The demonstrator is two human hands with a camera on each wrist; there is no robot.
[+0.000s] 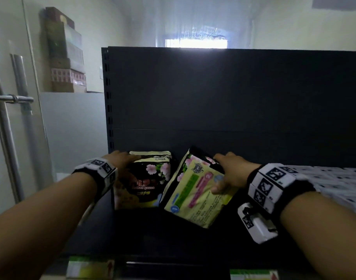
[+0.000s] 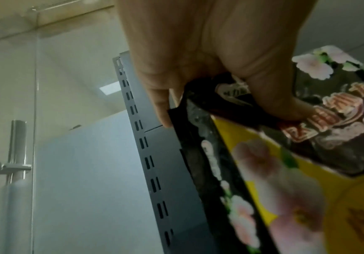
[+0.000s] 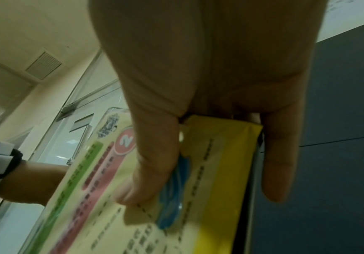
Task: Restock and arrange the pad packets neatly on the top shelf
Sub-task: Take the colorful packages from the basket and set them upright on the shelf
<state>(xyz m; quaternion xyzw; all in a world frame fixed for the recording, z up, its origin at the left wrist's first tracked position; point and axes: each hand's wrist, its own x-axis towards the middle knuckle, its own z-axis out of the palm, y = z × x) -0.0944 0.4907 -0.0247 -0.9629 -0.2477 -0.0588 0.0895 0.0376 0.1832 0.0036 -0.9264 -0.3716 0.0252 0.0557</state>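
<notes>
Two pad packets stand on the dark top shelf [image 1: 144, 235]. The left packet [image 1: 146, 182] is upright, its black front with pink flowers facing me. My left hand [image 1: 122, 160] grips its top left corner, thumb on the front and fingers behind, as the left wrist view shows on the packet [image 2: 307, 137]. The right packet [image 1: 195, 190] shows its pale yellow back and leans to the right. My right hand [image 1: 229, 172] holds its upper right edge, thumb pressed on the yellow back [image 3: 116, 189], fingers [image 3: 278, 171] behind it.
The shelf's dark back panel [image 1: 233, 98] rises behind the packets; its slotted upright [image 1: 108, 98] is at the left. A glass door with a metal handle [image 1: 11, 99] stands left. A patterned cloth [image 1: 338, 182] lies right. Green packages [image 1: 90, 267] sit on the lower shelf.
</notes>
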